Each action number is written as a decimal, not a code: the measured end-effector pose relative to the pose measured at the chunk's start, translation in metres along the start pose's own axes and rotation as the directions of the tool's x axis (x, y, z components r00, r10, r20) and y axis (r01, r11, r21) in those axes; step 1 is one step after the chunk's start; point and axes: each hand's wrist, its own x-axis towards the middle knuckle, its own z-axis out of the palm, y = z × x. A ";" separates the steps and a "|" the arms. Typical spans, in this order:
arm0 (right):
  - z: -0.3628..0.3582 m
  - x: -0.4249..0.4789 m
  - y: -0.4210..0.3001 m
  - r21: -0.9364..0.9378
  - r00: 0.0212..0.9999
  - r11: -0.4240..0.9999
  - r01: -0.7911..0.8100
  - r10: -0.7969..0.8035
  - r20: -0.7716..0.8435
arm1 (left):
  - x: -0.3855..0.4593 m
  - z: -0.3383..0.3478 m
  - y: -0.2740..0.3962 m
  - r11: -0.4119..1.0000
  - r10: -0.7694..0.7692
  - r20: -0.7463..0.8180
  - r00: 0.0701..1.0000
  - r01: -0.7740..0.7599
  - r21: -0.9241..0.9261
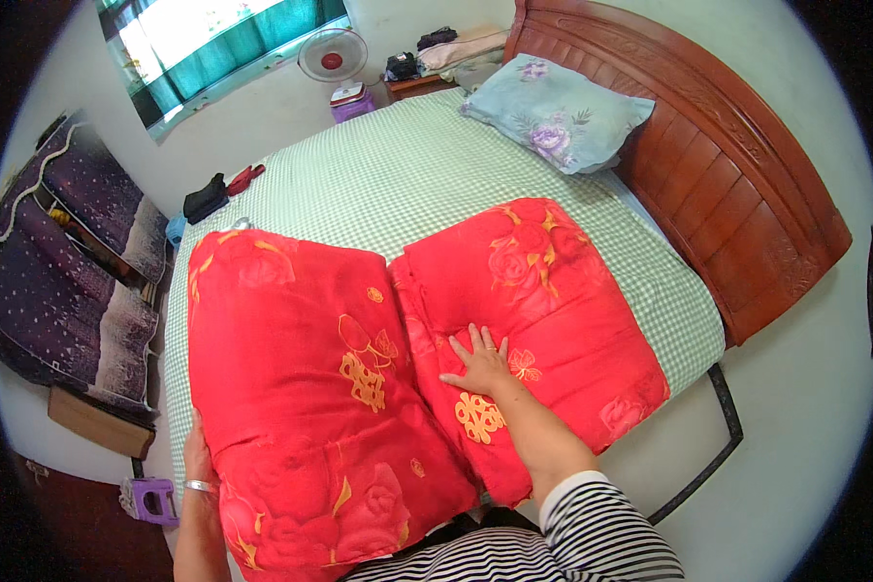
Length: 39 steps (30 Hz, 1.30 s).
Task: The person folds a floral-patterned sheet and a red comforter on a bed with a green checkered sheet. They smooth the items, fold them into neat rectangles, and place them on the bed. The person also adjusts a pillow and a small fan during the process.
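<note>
A thick red quilt (pixel 320 349) with rose and gold patterns lies folded in two padded halves, a deep crease between them, at the near side of a bed with a green checked sheet (pixel 335 174). My right hand (pixel 478 361) is spread flat on the right half (pixel 567 305), fingers apart, a ring on one finger. At the left edge of the left half is my left hand (pixel 198 455), a silver bracelet at its wrist; its fingers are partly hidden by the quilt, so its grip cannot be told.
A floral pillow (pixel 553 116) rests by the wooden headboard (pixel 706 153). Folded dark clothes (pixel 206 198) lie at the bed's far left. Beyond stand a fan (pixel 332 58) and a nightstand (pixel 422 87). A purple stool (pixel 153 500) and fabric-covered furniture (pixel 65 276) are at the left.
</note>
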 end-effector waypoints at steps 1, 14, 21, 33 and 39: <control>0.003 -0.001 0.010 0.013 0.996 1.000 -0.020 0.018 0.087 | 0.002 0.010 0.002 1.000 0.030 0.020 0.999 -0.030 0.007; 0.028 0.003 0.072 0.138 0.973 0.981 0.139 -0.161 0.165 | -0.031 0.324 0.084 0.002 0.767 0.528 0.364 -0.825 0.565; 0.007 -0.146 0.152 0.757 0.804 -0.273 -0.594 -0.168 0.570 | -0.027 0.620 -0.008 0.315 0.462 0.688 0.559 -0.829 0.462; -0.262 -0.207 0.295 0.630 0.730 0.750 0.203 0.313 -0.608 | -0.056 0.707 -0.052 0.462 0.075 0.513 0.855 -0.486 0.742; -0.128 -0.178 0.289 -0.063 0.905 0.976 0.209 -0.217 -0.366 | -0.059 0.667 -0.025 0.554 0.063 0.850 0.524 -0.727 0.407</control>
